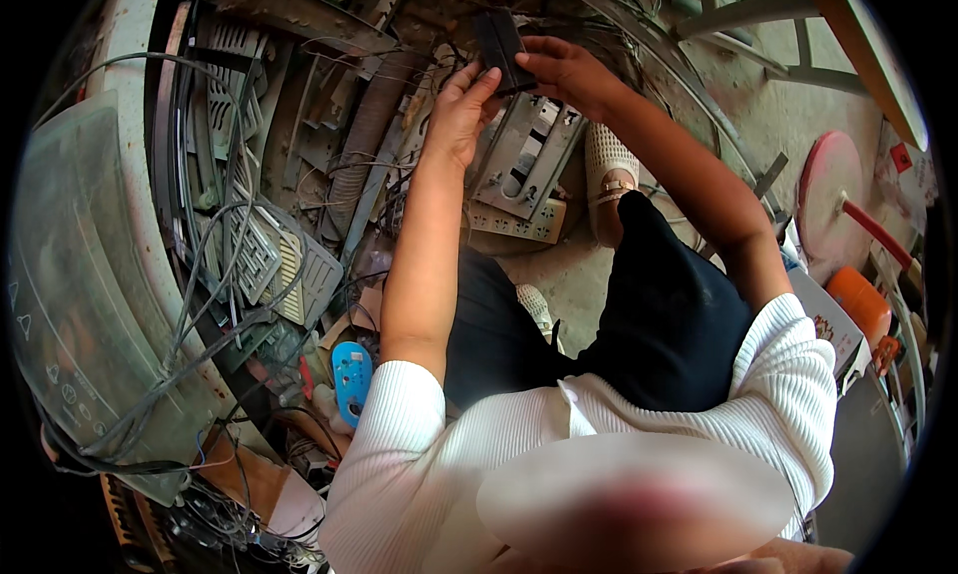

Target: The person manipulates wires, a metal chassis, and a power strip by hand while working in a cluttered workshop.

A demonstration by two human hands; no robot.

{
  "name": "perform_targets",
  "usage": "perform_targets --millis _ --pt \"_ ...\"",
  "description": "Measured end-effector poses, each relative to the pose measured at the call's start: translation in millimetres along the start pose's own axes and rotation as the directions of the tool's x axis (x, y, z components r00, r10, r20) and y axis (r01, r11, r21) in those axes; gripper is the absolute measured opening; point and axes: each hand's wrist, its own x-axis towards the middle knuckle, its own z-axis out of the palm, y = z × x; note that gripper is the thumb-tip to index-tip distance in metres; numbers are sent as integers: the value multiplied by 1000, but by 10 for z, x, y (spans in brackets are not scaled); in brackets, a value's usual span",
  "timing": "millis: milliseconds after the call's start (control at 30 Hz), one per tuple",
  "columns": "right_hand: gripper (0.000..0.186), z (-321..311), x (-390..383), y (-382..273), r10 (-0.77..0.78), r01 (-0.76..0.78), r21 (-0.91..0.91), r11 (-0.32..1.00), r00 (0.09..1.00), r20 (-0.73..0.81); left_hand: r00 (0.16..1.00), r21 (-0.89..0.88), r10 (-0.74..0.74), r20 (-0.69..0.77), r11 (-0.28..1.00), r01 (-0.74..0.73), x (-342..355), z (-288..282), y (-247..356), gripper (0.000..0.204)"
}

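Both of my hands hold a dark, flat rectangular block, ridged along its length, out at the far middle of the view. My left hand grips its lower left edge, thumb on the face toward me. From the right, my right hand closes its fingers on the block's edge. What kind of thing the block is, I cannot make out. Just below it lies a grey metal frame with slots and cut-outs, and under that a perforated beige strip.
Scrap metal, vent grilles and tangled cables crowd the left, beside a translucent plastic panel. A blue oval piece lies near my left arm. On the right are a pink round disc, an orange object and a chair-like frame.
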Motion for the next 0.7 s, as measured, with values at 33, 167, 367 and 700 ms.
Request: perform_targets --millis 33,167,367,700 --pt "53 -3 0 -6 -6 6 -7 1000 1000 4 1000 -5 1 2 1000 -1 0 2 -2 37" --pt "51 12 -37 -41 17 -16 -39 999 999 34 1000 -20 -5 2 1000 5 -4 8 -12 41" --pt "52 15 -56 -4 12 -12 -34 999 1000 9 1000 -12 14 8 1000 -14 30 9 -27 49" --pt "41 -25 -34 28 9 -9 24 1000 1000 -16 1000 3 -6 19 1000 6 52 14 -45 51"
